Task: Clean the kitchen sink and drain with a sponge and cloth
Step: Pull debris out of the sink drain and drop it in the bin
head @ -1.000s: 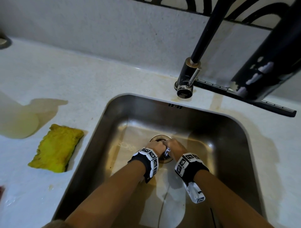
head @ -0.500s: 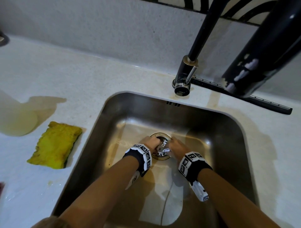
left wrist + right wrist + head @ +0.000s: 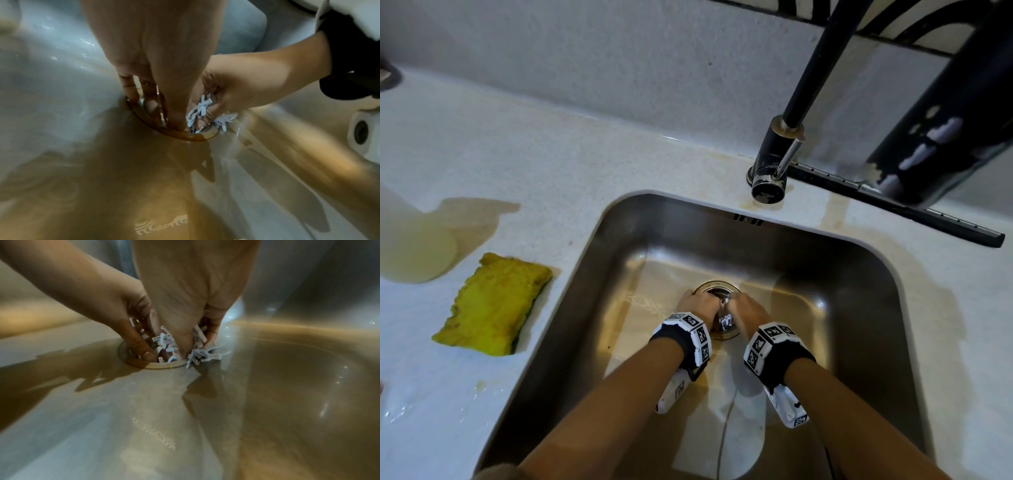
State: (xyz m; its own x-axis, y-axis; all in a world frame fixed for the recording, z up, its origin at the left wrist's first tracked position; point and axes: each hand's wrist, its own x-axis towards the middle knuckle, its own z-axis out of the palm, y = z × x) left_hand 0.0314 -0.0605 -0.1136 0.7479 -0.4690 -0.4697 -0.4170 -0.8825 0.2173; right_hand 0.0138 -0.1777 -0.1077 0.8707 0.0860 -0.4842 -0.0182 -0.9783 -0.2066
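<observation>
Both hands are down in the steel sink (image 3: 619,274) at the drain (image 3: 709,284). My left hand (image 3: 698,303) (image 3: 148,91) (image 3: 115,308) reaches into the drain cup with thumb and fingers curled, and white scraps show inside its grip. My right hand (image 3: 750,310) (image 3: 236,84) (image 3: 195,305) grips a bunch of white scraps (image 3: 726,322) (image 3: 199,110) (image 3: 168,344) at the drain's right edge; some scraps (image 3: 205,353) spill onto the sink floor. The drain rim (image 3: 185,137) (image 3: 158,365) looks brownish. A yellow sponge (image 3: 493,305) lies on the counter left of the sink. No cloth is in view.
A black faucet (image 3: 774,168) stands behind the sink, its spout overhead at the right. A pale round translucent object (image 3: 414,253) and a brownish wet patch (image 3: 479,209) sit on the white counter beyond the sponge. A thin water film covers the sink floor (image 3: 267,386).
The hands drew slightly apart over the drain half a second ago, showing the scraps, and have closed in again. The left hand now reaches further over the drain.
</observation>
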